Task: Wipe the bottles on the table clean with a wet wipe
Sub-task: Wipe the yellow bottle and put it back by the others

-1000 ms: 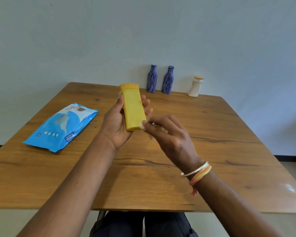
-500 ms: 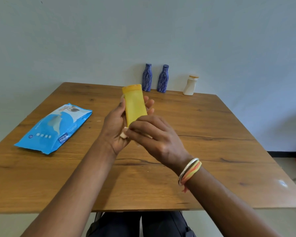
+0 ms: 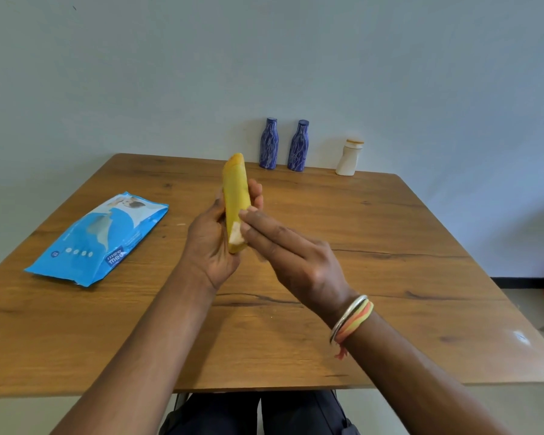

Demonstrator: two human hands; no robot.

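Note:
My left hand (image 3: 209, 243) grips a flat yellow bottle (image 3: 235, 189) above the middle of the wooden table (image 3: 390, 262), cap end pointing away and its narrow edge turned toward me. A small white wet wipe (image 3: 235, 233) lies against the bottle's lower part. My right hand (image 3: 291, 255) presses the wipe onto the bottle with straight fingers. Two blue patterned bottles (image 3: 268, 143) (image 3: 298, 146) and a white bottle with a tan cap (image 3: 348, 157) stand at the table's far edge by the wall.
A blue pack of wet wipes (image 3: 99, 238) lies flat on the left part of the table. A pale wall rises directly behind the far edge. My dark-trousered legs show under the near edge.
The yellow bottle has turned in my left hand from its broad face to its narrow edge. My right hand's fingers have straightened and slid the wipe along the bottle's side.

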